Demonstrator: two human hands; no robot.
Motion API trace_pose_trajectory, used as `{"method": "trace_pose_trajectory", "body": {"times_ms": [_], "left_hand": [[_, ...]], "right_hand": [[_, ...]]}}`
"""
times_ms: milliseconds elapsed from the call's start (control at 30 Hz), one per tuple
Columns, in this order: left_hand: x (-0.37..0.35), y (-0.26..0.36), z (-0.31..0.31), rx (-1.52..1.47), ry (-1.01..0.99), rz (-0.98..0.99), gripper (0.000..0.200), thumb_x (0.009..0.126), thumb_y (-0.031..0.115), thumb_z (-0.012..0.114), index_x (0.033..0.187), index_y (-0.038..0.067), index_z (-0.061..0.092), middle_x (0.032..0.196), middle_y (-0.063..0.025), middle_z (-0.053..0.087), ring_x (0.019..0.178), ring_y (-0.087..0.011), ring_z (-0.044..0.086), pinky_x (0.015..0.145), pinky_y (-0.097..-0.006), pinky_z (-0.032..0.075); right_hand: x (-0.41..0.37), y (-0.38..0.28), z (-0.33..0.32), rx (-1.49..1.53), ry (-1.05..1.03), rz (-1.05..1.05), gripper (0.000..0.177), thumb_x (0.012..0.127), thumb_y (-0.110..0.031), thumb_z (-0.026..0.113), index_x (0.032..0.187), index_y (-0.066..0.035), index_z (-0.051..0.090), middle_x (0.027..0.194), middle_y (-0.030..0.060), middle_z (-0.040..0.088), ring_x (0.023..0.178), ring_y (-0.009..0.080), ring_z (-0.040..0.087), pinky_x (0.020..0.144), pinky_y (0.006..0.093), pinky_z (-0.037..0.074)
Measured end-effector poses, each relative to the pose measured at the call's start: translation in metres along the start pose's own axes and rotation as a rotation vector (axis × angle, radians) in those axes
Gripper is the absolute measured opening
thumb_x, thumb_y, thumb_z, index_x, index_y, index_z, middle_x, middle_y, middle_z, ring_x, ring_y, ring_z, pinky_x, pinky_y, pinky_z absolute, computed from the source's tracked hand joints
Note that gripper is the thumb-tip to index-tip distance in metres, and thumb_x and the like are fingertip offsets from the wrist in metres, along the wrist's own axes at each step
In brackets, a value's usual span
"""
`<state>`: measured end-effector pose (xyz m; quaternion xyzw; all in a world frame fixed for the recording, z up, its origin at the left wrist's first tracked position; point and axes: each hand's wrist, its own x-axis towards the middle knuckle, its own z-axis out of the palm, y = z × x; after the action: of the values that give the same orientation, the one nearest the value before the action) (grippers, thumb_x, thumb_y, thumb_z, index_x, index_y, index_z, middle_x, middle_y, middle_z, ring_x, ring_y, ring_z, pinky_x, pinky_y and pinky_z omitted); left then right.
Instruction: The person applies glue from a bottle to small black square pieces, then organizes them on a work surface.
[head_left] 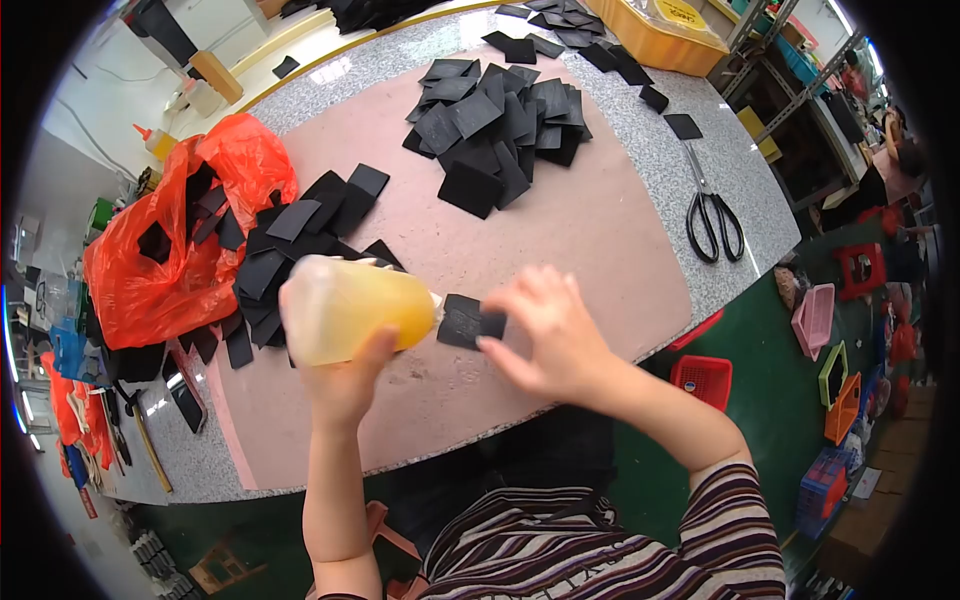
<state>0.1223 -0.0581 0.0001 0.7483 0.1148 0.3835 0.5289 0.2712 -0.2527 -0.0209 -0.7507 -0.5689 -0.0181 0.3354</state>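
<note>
Left hand: my left hand (345,375) is wrapping round a squeeze bottle (350,305) of yellow liquid.
Bottle axis: the bottle is lying sideways in my grip, its long axis running left to right, its broad base facing left and its narrower end pointing right.
Black square: a black square piece (460,322) is lying on the pink mat (600,220), just right of the bottle's end; blur is hiding whether the two are touching.
Right hand: my right hand (550,335) is curving over the square's right edge, thumb and fingers parting by a modest gap; I can't tell whether they are pinching it.
Nearer hand: my right is sitting nearer the square, which is lying to its left.
Left pile: loose black pieces (265,270) are spreading beyond the bottle, beside a red plastic bag (185,290) holding more.
Far pile: another black heap (480,115) is covering the mat's far part.
Scissors: black-handled scissors (702,190) are resting on the speckled surface (765,200), far right.
</note>
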Motion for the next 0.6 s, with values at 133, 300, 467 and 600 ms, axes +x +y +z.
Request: {"method": "trace_pose_trajectory", "body": {"times_ms": [133, 300, 467, 600], "left_hand": [[-0.009, 0.014, -0.03, -0.289, 0.216, -0.089, 0.08, 0.089, 0.033, 0.076, 0.147, -0.001, 0.032, 0.135, -0.024, 0.053, 0.123, -0.04, 0.059, 0.106, -0.0521, 0.046], [-0.041, 0.018, -0.092, -0.221, 0.37, -0.196, 0.075, 0.097, 0.045, 0.063, 0.151, 0.003, 0.033, 0.147, -0.0176, 0.048, 0.134, -0.0325, 0.052, 0.11, -0.0461, 0.045], [-0.055, 0.013, -0.079, -0.374, 0.38, -0.277, 0.072, 0.099, 0.045, 0.06, 0.151, 0.004, 0.033, 0.149, -0.017, 0.046, 0.135, -0.0316, 0.051, 0.107, -0.0438, 0.049], [-0.053, 0.005, -0.053, -1.086, 0.31, -0.448, 0.064, 0.097, 0.046, 0.063, 0.143, 0.004, 0.047, 0.139, -0.0135, 0.058, 0.129, -0.0283, 0.056, 0.12, -0.0578, 0.027]], "right_hand": [[0.038, 0.018, 0.011, 0.075, -0.182, 0.017, 0.025, 0.075, -0.013, 0.071, 0.097, -0.007, 0.06, 0.086, 0.0075, 0.056, 0.086, 0.0289, 0.055, 0.078, 0.0406, 0.041], [0.124, 0.051, -0.013, 0.5, -0.092, 0.202, 0.022, 0.074, -0.002, 0.07, 0.092, -0.003, 0.058, 0.077, 0.0038, 0.066, 0.074, 0.01, 0.064, 0.067, 0.0283, 0.052], [0.173, 0.07, -0.007, -0.395, 0.272, -0.106, 0.024, 0.074, -0.004, 0.069, 0.097, -0.004, 0.063, 0.088, 0.0092, 0.068, 0.092, 0.0279, 0.065, 0.082, 0.04, 0.051], [0.124, 0.01, 0.047, -0.052, -0.077, -0.612, 0.025, 0.076, -0.006, 0.067, 0.101, -0.006, 0.065, 0.1, 0.0055, 0.066, 0.097, 0.0231, 0.064, 0.085, 0.0376, 0.049]]}}
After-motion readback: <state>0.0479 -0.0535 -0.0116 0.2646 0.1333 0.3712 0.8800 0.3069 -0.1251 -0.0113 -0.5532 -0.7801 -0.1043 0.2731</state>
